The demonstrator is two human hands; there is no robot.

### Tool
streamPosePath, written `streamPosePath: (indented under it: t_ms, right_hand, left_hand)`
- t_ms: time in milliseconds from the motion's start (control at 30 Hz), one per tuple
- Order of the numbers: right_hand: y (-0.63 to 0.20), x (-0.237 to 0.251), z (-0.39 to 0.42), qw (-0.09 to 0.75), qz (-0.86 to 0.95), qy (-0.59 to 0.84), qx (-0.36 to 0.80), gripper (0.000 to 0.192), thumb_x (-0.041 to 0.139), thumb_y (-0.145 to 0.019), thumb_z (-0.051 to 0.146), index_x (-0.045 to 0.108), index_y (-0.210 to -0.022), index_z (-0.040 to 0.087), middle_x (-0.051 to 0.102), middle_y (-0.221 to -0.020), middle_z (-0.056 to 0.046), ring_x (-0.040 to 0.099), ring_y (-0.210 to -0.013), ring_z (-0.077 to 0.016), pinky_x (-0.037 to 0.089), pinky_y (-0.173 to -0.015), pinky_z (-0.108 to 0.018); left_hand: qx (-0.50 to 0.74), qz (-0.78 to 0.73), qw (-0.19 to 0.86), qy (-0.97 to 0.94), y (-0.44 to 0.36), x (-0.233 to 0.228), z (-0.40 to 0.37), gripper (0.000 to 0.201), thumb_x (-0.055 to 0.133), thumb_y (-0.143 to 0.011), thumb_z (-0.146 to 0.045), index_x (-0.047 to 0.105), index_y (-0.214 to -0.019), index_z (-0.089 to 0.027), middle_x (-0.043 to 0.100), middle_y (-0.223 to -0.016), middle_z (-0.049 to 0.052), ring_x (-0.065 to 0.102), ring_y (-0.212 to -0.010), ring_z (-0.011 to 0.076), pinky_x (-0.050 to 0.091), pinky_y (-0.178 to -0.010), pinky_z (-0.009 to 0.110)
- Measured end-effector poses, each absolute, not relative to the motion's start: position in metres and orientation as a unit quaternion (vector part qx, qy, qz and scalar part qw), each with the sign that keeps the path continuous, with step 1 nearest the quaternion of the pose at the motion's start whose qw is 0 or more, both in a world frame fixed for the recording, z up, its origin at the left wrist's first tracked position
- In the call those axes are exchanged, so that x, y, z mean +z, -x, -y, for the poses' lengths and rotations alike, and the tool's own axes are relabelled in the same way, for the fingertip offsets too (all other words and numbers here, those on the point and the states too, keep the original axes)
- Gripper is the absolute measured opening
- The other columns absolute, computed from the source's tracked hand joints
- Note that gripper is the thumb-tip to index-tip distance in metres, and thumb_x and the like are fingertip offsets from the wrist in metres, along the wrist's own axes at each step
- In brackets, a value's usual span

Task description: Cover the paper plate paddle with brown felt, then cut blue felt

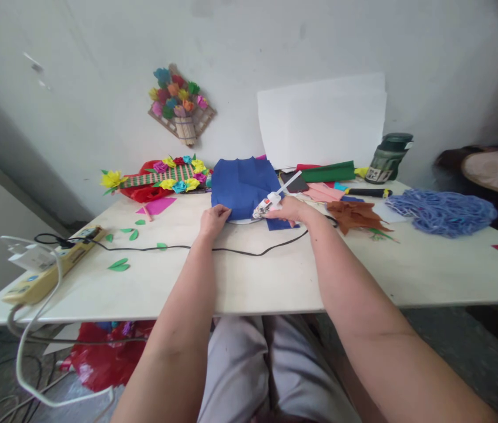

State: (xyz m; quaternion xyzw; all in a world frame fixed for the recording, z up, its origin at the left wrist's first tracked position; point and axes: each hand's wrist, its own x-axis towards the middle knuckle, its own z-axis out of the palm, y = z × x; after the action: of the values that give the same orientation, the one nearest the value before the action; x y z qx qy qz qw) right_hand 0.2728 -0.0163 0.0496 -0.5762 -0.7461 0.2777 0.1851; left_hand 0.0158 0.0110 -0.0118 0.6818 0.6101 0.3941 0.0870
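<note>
A creased blue sheet (242,185), paper or felt, lies in front of me at the middle of the table. At its lower left edge my left hand (215,221) is closed, fingertips pinching the sheet. In my right hand (290,210) is a white hot glue gun (267,204), its nozzle pointing left over the sheet's lower edge. A glue stick (289,183) juts from the back of the gun. Below the sheet a pale strip shows, partly covered. Another blue piece (281,224) lies under the right hand.
The gun's black cord (258,254) crosses the table to a yellow power strip (55,264). Green paper leaves (119,265) lie left, beside a flower-decorated piece (165,176). At right are brown material (355,216), a box cutter (367,192), blue yarn (445,211) and a bottle (389,158).
</note>
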Motion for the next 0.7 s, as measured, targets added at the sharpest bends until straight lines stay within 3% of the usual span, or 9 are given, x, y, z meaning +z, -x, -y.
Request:
streamPosePath:
  t_ms: [200,400,700]
  right_hand:
    - [-0.263,0.051,0.018,0.161,0.755,0.583,0.252,0.039,0.067,-0.068,0.052,0.058,-0.064,0.015,0.059,-0.057,-0.004,0.05,-0.038,-0.0112,0.041,-0.04,-0.024]
    - [-0.255,0.048,0.017,0.156,0.762,0.582,0.238,0.042,0.065,-0.066,0.057,0.062,-0.071,0.015,0.053,-0.045,0.0,0.051,-0.039,-0.0131,0.04,-0.04,-0.023]
    - [-0.237,0.044,0.018,0.154,0.775,0.584,0.185,0.046,0.06,-0.068,0.063,0.067,-0.08,0.019,0.06,-0.055,-0.001,0.056,-0.043,-0.014,0.043,-0.049,-0.024]
  left_hand:
    - [0.407,-0.597,0.082,-0.686,-0.015,-0.012,-0.012,0.025,0.055,-0.077,-0.036,0.069,-0.083,-0.016,0.069,-0.075,0.004,0.06,-0.072,0.0161,0.042,-0.065,0.025]
    - [0.418,-0.595,0.089,-0.681,-0.016,-0.012,-0.011,0.023,0.056,-0.077,-0.036,0.069,-0.083,-0.017,0.069,-0.076,0.003,0.06,-0.071,0.0157,0.042,-0.065,0.024]
    - [0.413,-0.606,0.096,-0.673,-0.018,-0.005,-0.005,0.025,0.056,-0.077,-0.037,0.07,-0.084,-0.018,0.069,-0.076,0.002,0.058,-0.07,0.0144,0.042,-0.067,0.023]
